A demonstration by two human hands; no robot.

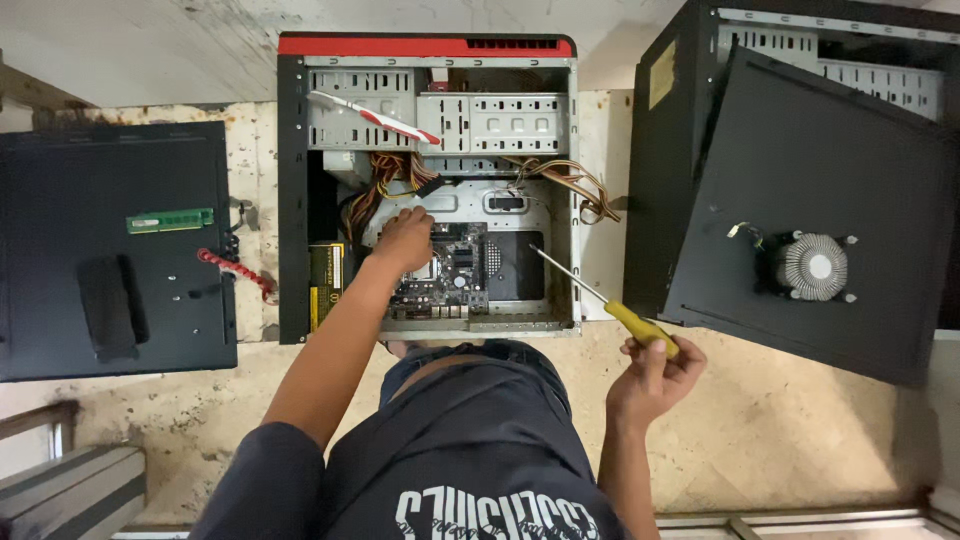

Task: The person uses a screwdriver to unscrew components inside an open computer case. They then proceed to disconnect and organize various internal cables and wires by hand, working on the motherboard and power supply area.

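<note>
An open computer case (292, 200) with a red top edge lies on the floor in front of me. Inside it sits a motherboard (455, 275). My left hand (405, 240) reaches into the case and rests on the motherboard's upper left part, fingers curled down onto it. My right hand (655, 370) stays outside the case at the right, closed around the yellow handle of a screwdriver (600, 300) whose metal shaft points up-left over the case's edge. A bundle of coloured cables (385, 180) hangs above my left hand.
A black side panel (60, 250) lies at the left with a green memory stick (170, 220) on it. At the right, another black panel (850, 180) carries a round cooler fan (812, 267) and leans on a second case (660, 160). A red-and-white tool (375, 118) lies on the drive bays.
</note>
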